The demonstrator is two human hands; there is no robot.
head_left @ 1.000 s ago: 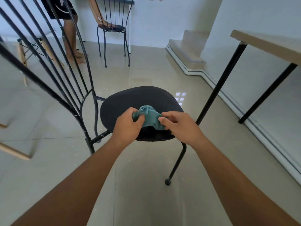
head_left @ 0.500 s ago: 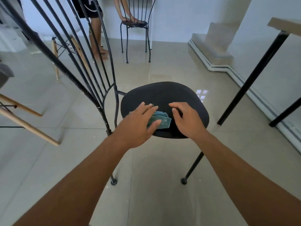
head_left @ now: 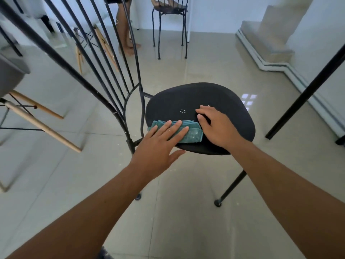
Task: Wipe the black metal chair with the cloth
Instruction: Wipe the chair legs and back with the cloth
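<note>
Cloth (head_left: 192,134) folded at chair seat's (head_left: 214,96) near-left edge. My left hand (head_left: 160,143) flat on it, fingers straight; right hand (head_left: 216,126) rests loose on seat beside it. Risk: ungripped cloth slips off edge.

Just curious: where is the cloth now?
Head view: the cloth lies on the chair seat, near-left edge, under the left hand, beside the right hand.

The black metal chair (head_left: 220,98) shows a matt, smooth seat on thin painted rods. On it lies a teal cloth (head_left: 192,134) of coarse, ribbed weave. Around the chair, glossy floor tiles (head_left: 186,221) mirror daylight; to its left, smooth pale wooden legs (head_left: 37,124).
</note>
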